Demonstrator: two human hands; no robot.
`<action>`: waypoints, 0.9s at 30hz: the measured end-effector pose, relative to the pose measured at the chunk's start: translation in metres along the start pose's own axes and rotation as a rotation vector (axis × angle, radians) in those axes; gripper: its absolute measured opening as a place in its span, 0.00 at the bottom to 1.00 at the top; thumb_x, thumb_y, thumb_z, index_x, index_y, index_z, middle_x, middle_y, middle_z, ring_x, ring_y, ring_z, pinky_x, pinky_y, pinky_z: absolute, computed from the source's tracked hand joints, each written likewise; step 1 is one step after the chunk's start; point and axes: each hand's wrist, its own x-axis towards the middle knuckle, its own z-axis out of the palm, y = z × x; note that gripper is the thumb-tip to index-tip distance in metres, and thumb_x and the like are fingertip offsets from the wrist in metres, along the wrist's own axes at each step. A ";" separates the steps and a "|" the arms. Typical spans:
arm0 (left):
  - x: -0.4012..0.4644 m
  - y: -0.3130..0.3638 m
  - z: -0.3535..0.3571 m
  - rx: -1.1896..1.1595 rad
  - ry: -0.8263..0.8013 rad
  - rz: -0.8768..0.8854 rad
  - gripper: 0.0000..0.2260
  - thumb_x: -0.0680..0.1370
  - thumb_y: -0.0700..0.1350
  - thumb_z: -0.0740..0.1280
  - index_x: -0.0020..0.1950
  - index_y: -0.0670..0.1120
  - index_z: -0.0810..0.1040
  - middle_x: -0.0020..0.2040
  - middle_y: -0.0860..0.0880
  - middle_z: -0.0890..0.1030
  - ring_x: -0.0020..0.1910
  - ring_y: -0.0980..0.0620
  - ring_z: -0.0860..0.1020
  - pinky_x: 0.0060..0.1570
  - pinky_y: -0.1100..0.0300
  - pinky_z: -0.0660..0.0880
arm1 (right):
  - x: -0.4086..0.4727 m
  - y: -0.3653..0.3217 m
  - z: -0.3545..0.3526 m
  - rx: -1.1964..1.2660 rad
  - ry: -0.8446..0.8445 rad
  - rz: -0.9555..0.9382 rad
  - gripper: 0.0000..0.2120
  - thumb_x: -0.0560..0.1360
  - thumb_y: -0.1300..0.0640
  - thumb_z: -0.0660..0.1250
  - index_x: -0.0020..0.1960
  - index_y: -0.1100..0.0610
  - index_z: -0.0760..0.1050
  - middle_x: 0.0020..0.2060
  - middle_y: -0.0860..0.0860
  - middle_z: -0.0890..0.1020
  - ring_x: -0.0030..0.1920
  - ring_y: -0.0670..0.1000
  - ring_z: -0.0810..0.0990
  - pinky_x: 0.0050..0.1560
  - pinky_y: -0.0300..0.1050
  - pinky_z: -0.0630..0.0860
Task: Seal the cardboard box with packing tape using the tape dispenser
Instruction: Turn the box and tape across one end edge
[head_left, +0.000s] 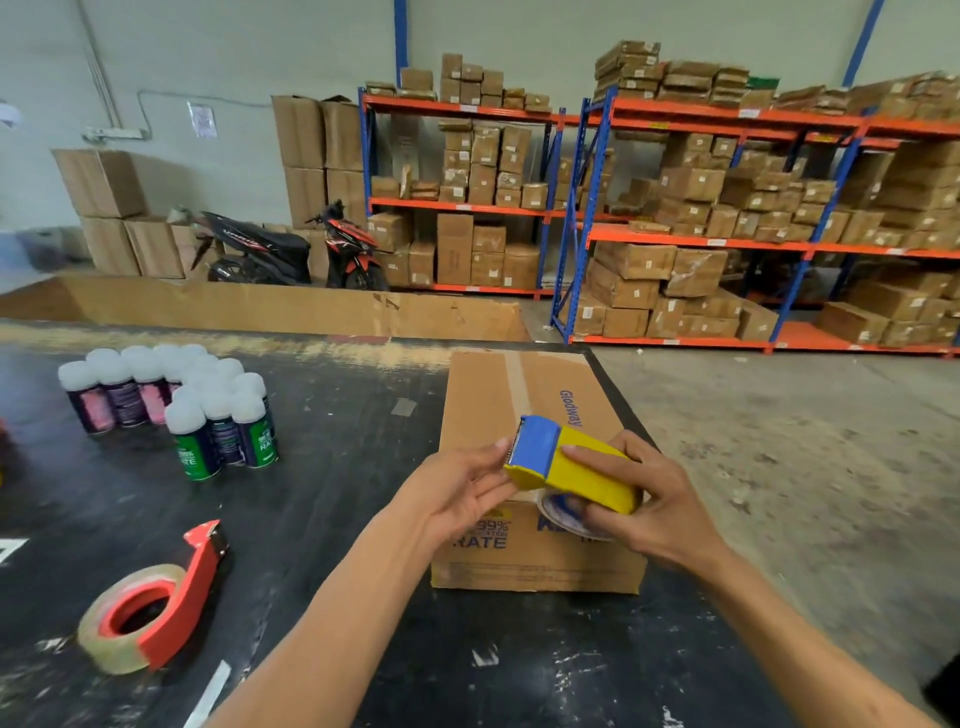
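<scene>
A brown cardboard box (493, 400) with blue print stands on the black table, flaps closed, a strip of tape running along its top seam. Above its near edge I hold a yellow and blue tape dispenser (566, 462) with a roll of clear tape under it. My right hand (644, 504) grips the dispenser's yellow body and the roll. My left hand (462, 493) touches the blue blade end with its fingertips, fingers spread.
A red tape dispenser (150, 608) with a tan roll lies at the near left of the black table (337, 467). Several white-capped spray cans (176, 405) stand at the left. The table's right edge runs beside the box. Shelves of cartons and a scooter stand behind.
</scene>
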 end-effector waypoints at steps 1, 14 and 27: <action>0.000 0.001 0.000 0.026 0.040 0.021 0.11 0.80 0.34 0.65 0.61 0.35 0.78 0.50 0.37 0.85 0.44 0.44 0.86 0.41 0.53 0.84 | 0.003 -0.002 0.001 0.014 -0.019 0.007 0.25 0.67 0.54 0.80 0.64 0.50 0.81 0.44 0.49 0.77 0.45 0.49 0.77 0.44 0.40 0.72; 0.004 -0.035 -0.050 0.717 0.355 0.590 0.24 0.82 0.49 0.66 0.77 0.53 0.65 0.60 0.56 0.83 0.45 0.81 0.74 0.45 0.79 0.73 | 0.029 0.004 -0.033 -0.337 -0.450 -0.008 0.22 0.71 0.31 0.67 0.64 0.30 0.75 0.43 0.44 0.74 0.40 0.44 0.74 0.35 0.41 0.71; 0.029 -0.060 -0.080 0.700 0.472 0.585 0.22 0.82 0.44 0.67 0.76 0.49 0.70 0.65 0.54 0.80 0.50 0.72 0.77 0.52 0.70 0.78 | 0.028 -0.006 0.017 -0.613 -0.600 -0.017 0.24 0.70 0.32 0.59 0.64 0.32 0.76 0.43 0.48 0.74 0.37 0.51 0.78 0.33 0.41 0.64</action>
